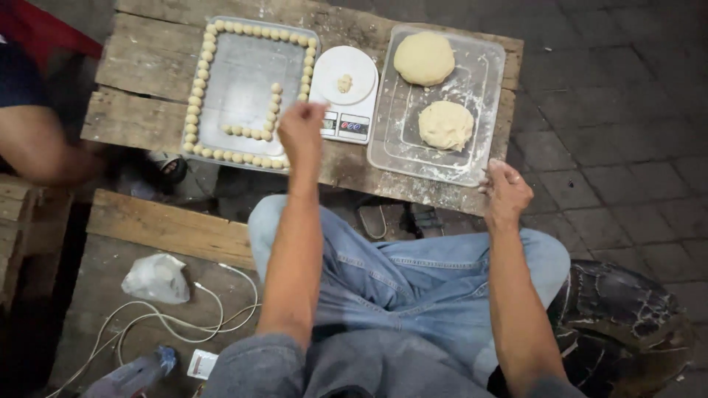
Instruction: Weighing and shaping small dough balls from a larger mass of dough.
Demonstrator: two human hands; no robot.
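The left hand [301, 133] hovered with its fingers curled loosely inward, over the near right corner of a flat metal tray [243, 81]; whether it pinched anything could not be told. Small round dough balls [198, 88], pale and smooth, lined the tray's rim in a beaded row, with a second short line turning inward just left of that hand. Right beside the hand stood a white kitchen scale [344, 96] with a round platform carrying a small crumbly lump of dough [344, 82]. The right hand [504, 193] rested at the near edge of a clear plastic tray [487, 66], dusted with flour, its fingers bunched together as if closed on a bit of dough, though the contents stayed hidden. Beyond it lay two large dough mounds: a rough-surfaced one [445, 124] nearer, a smoother dome [424, 58] farther. All sat on a weathered plank table [140, 66]. Another person's bare arm [37, 144] reached in well left of the left hand.
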